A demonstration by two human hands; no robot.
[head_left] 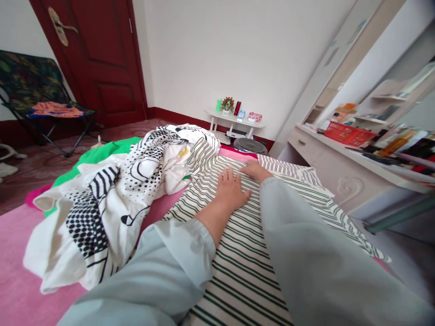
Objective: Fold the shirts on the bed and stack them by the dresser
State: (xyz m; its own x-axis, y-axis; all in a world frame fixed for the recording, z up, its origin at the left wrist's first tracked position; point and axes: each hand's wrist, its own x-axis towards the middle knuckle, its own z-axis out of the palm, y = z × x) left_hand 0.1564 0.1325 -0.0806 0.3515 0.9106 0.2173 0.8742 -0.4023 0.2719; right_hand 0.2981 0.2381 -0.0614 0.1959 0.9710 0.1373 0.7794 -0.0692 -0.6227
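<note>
A white garment with dark green stripes (pixel 244 253) is spread over a pink-covered bed, running from close to me toward the far edge. My left hand (pixel 232 189) lies flat on it, fingers spread and pointing away. Just beyond and to the right, my right hand (pixel 255 171) rests on the same cloth, its fingers stretched toward the left and partly hidden. No object shows in either hand. At the garment's upper left, a bunched striped part (pixel 204 156) touches a heap of laundry. Along the upper right edge lies cloth with thinner, purplish stripes (pixel 288 166).
A heaped black-and-white patterned cloth (pixel 136 181) covers the bed's left side, with a green cloth (pixel 98 154) beneath. A dresser (pixel 340 176) with a red basket (pixel 350 132) stands close on the right. Beyond are a small white table (pixel 234 118), a folding chair (pixel 30 86) and a door (pixel 98 54).
</note>
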